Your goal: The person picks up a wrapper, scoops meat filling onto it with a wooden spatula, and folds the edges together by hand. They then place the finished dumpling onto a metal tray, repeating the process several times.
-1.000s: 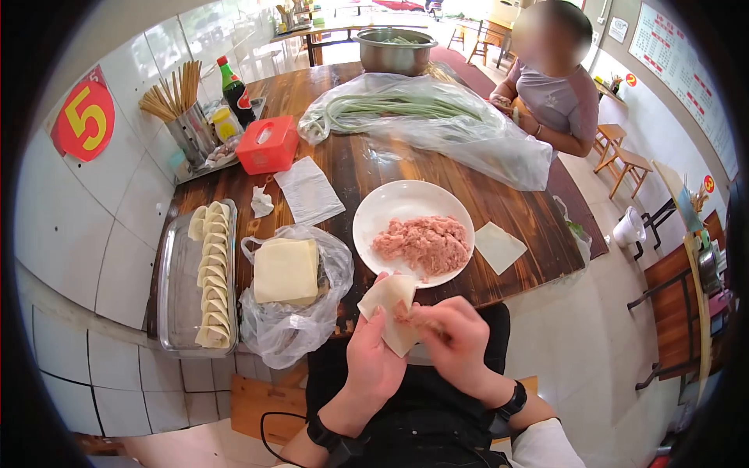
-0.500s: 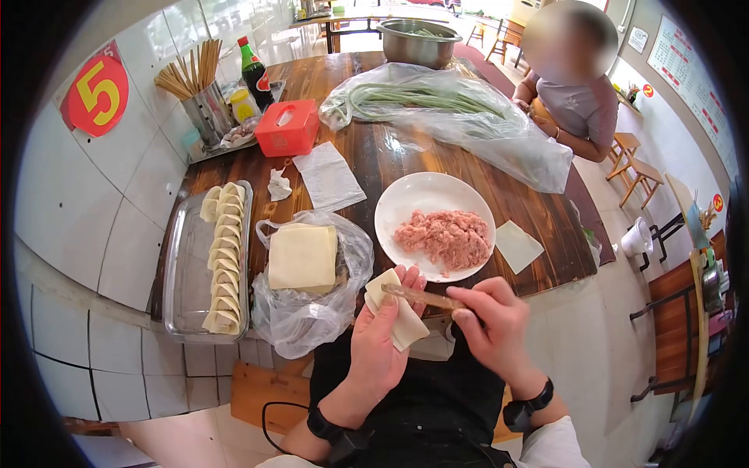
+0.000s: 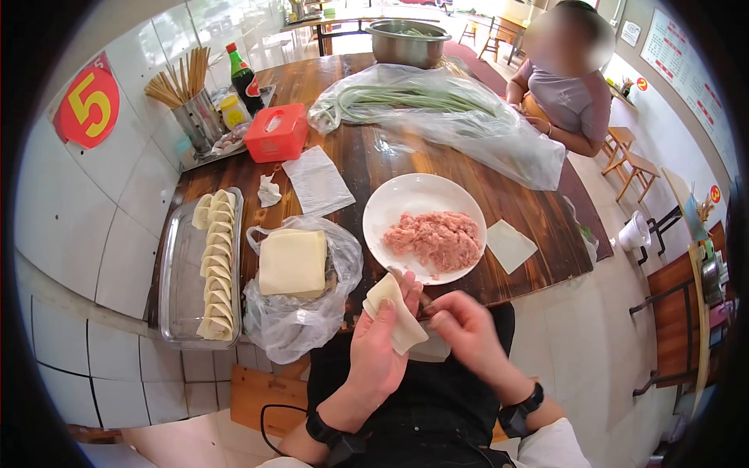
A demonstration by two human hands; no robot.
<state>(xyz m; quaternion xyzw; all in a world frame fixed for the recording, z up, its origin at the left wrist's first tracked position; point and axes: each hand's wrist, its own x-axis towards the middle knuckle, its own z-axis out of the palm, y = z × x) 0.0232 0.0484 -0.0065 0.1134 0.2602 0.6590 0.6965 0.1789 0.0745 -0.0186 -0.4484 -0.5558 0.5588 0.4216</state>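
Bench (image 3: 558, 249): its near edge was overhung by the plastic bag and crossed by the tray's end; bare wood was seen around the loose wrapper.
Greens in clear plastic (image 3: 421, 100): laid across the far half, beyond the plate.
Tray (image 3: 181, 273): set along the left side, just beside the plastic bag, so little width was left between them; a row of folded pieces (image 3: 218, 269) was lined up along its right side.
Plate (image 3: 421, 191): placed near the front edge, with minced meat (image 3: 437, 238) heaped on it and the rim overlapped in view by the left fingertips.
Plastic bag (image 3: 289, 335): spread around and under the wrapper stack (image 3: 292, 263), between tray and plate.
Left hand (image 3: 378, 363): closed on the folded wrapper (image 3: 399, 320), which was held tilted in front of the plate, with the meat side hidden.
Right hand (image 3: 468, 327): blurred, its fingers pinched on what was judged to be a thin stick (image 3: 424, 303), held close beside the left fingers.
Loose wrapper (image 3: 511, 246): laid flat, just right of the plate.
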